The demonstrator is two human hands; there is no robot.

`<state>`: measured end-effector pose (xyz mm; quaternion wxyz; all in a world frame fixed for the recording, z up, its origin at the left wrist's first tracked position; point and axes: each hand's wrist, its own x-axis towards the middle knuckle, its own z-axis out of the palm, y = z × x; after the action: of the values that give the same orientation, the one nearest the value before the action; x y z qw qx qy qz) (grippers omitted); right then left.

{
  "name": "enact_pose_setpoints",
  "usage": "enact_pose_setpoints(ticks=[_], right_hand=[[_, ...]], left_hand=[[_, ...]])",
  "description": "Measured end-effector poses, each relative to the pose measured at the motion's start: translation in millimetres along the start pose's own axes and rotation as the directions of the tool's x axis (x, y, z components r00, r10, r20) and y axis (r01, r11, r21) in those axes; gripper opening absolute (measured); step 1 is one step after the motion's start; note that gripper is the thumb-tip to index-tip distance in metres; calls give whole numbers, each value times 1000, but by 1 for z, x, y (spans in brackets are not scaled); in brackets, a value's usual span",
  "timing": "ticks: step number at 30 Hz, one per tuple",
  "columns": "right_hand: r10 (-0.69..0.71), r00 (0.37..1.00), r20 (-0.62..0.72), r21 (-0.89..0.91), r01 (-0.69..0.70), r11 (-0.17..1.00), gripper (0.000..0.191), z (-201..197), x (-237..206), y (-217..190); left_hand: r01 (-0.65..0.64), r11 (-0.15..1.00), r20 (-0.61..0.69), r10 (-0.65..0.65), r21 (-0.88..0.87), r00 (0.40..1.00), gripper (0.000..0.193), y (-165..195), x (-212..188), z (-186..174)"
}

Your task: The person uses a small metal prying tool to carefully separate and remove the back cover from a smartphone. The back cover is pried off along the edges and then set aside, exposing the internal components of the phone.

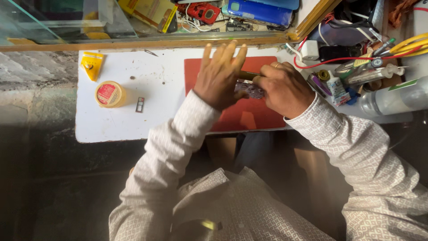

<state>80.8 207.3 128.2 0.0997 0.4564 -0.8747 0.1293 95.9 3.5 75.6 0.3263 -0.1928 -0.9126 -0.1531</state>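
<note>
Under your left hand (pixel 218 78) and right hand (pixel 283 89) lies a matt red mat (pixel 249 117), rubbery in look, smooth. Between your hands sits a small flat board (pixel 250 89), dark and mottled, finish unclear. Your right hand grips a tool with a brownish handle (pixel 248 75); material cannot be told. The white tabletop (pixel 120 122) left of your left hand is smooth, scuffed and speckled. On it stands a round yellow tin (pixel 109 94), slightly glossy, with a paper-like red label. Your sleeves (pixel 356 147) are woven cloth, pale, patterned, matt. Right of your right hand: a clear glossy plastic bottle (pixel 397 98) and glossy red and yellow wires (pixel 401 49). Beyond your fingers runs a worn wooden frame (pixel 133 44) holding glass.
</note>
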Motion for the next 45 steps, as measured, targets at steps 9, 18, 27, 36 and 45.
enact_pose_setpoints(ticks=[9, 18, 27, 36, 45], right_hand=[[37, 998, 55, 5, -38, 999, 12, -3, -2, 9], [51, 980, 191, 215, -93, 972, 26, 3, 20, 41], [86, 967, 241, 166, -129, 978, 23, 3, 26, 38], [135, 985, 108, -23, -133, 991, 9, 7, 2, 19], [79, 985, -154, 159, -54, 986, 23, 5, -22, 14]], left_hand=[[-25, 968, 256, 91, -250, 963, 20, -5, -14, 38], [-67, 958, 46, 83, -280, 995, 19, 8, -21, 20], [105, 946, 85, -83, -305, 993, 42, 25, -26, 26], [188, 961, -54, -203, -203, 978, 55, 44, -34, 48], [219, 939, -29, -235, -266, 972, 49, 45, -32, 42]])
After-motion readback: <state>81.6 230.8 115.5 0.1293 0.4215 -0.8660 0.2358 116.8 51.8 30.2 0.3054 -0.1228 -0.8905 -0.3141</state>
